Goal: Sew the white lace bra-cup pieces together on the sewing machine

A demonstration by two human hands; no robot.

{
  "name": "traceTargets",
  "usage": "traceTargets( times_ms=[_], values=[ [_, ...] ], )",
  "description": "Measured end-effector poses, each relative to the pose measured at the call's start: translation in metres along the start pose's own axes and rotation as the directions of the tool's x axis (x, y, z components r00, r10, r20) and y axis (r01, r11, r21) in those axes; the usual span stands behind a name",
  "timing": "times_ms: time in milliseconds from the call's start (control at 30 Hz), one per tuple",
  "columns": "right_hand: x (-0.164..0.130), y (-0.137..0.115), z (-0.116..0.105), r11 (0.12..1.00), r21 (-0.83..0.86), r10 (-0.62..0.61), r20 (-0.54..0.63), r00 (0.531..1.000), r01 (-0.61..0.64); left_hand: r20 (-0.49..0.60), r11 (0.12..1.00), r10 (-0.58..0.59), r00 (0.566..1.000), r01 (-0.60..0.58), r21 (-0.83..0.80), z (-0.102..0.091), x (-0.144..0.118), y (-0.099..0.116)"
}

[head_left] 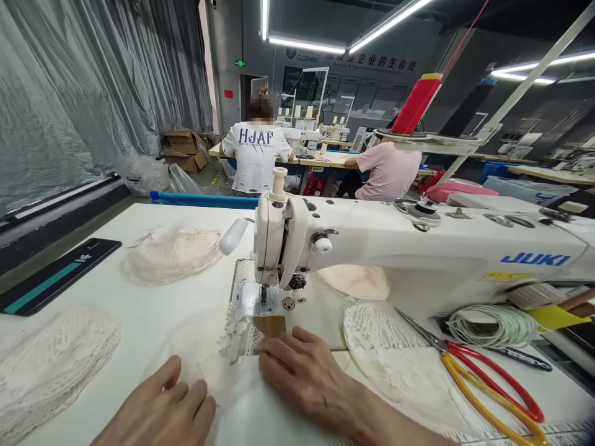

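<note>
White openwork lace piece (239,337), white sewing machine (418,248), red-and-yellow-handled scissors (488,378), red thread cone (416,104).

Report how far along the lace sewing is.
Apparently done: a pink-white stack lies left of the sewing machine. In hand: left hand and right hand press a lace piece flat before the needle. Left, likely: lace stacks near left and right.

"JUKI" stands in blue capitals on the arm of the white sewing machine (418,248), at the right of the frame. "HJAF" is printed in dark letters across the back of a white T-shirt (255,155) worn by a person standing at upper centre; the smaller line under it is too fine to read. On the dark back wall (353,68), upper centre, the word "CLOTHING" shows in white beside a row of Chinese characters and a smaller line that is too blurred to read.
</note>
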State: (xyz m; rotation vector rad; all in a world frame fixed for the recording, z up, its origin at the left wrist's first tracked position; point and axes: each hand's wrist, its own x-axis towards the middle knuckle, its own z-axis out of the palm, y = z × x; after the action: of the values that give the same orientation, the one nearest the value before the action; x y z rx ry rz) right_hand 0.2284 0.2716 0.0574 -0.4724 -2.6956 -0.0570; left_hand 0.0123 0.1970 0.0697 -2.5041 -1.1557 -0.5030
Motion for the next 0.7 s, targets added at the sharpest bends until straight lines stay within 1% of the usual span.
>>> traceTargets(
  times_ms=[67,100,133,200,233,267,300,367,433,467,500,567,633,700],
  values=[
    [0.000,-0.001,-0.005,0.999,0.024,-0.039,-0.026,0.999,0.039,0.051,0.997,0.006,0.999,-0.002,-0.081,-0.005,0.016,-0.006],
    [0.001,-0.001,-0.007,0.998,0.026,-0.053,-0.048,0.997,0.054,0.083,0.990,-0.004,0.997,0.015,-0.140,-0.006,0.027,-0.009],
    [0.001,-0.001,-0.009,0.998,0.024,-0.065,-0.071,0.995,0.066,0.081,0.980,-0.032,0.996,0.047,-0.194,-0.005,0.038,-0.012],
    [0.001,-0.002,-0.011,0.995,0.024,-0.091,-0.116,0.989,0.094,0.108,0.937,-0.019,0.994,0.055,-0.345,-0.002,0.058,-0.018],
    [0.000,-0.001,-0.012,0.994,0.029,-0.105,-0.135,0.985,0.110,0.138,0.909,0.000,0.990,0.058,-0.413,0.001,0.066,-0.021],
    [0.000,-0.001,-0.012,0.992,0.033,-0.118,-0.147,0.982,0.124,0.191,0.879,0.020,0.981,0.074,-0.472,0.005,0.070,-0.024],
    [-0.001,0.000,-0.012,0.991,0.035,-0.125,-0.154,0.980,0.132,0.259,0.850,0.034,0.965,0.108,-0.515,0.008,0.072,-0.028],
    [-0.003,0.003,-0.011,0.990,0.026,-0.131,-0.147,0.980,0.136,0.410,0.801,0.012,0.912,0.237,-0.550,0.014,0.070,-0.036],
    [-0.005,0.006,-0.008,0.992,0.020,-0.122,-0.130,0.984,0.125,0.517,0.752,-0.073,0.853,0.388,-0.533,0.018,0.062,-0.045],
    [-0.005,0.007,-0.007,0.993,0.022,-0.113,-0.122,0.986,0.116,0.544,0.729,-0.127,0.829,0.450,-0.516,0.019,0.058,-0.049],
    [-0.005,0.009,-0.006,0.994,0.028,-0.102,-0.115,0.988,0.106,0.554,0.706,-0.179,0.813,0.498,-0.503,0.020,0.055,-0.052],
    [-0.005,0.011,-0.003,0.997,0.043,-0.066,-0.100,0.993,0.071,0.540,0.670,-0.265,0.799,0.556,-0.493,0.024,0.050,-0.057],
    [-0.005,0.013,-0.001,0.998,0.060,-0.026,-0.080,0.996,0.031,0.513,0.644,-0.324,0.795,0.583,-0.495,0.030,0.048,-0.059],
    [-0.004,0.013,0.001,0.997,0.076,0.007,-0.060,0.998,-0.002,0.491,0.638,-0.357,0.794,0.592,-0.493,0.037,0.047,-0.059]
  ],
)
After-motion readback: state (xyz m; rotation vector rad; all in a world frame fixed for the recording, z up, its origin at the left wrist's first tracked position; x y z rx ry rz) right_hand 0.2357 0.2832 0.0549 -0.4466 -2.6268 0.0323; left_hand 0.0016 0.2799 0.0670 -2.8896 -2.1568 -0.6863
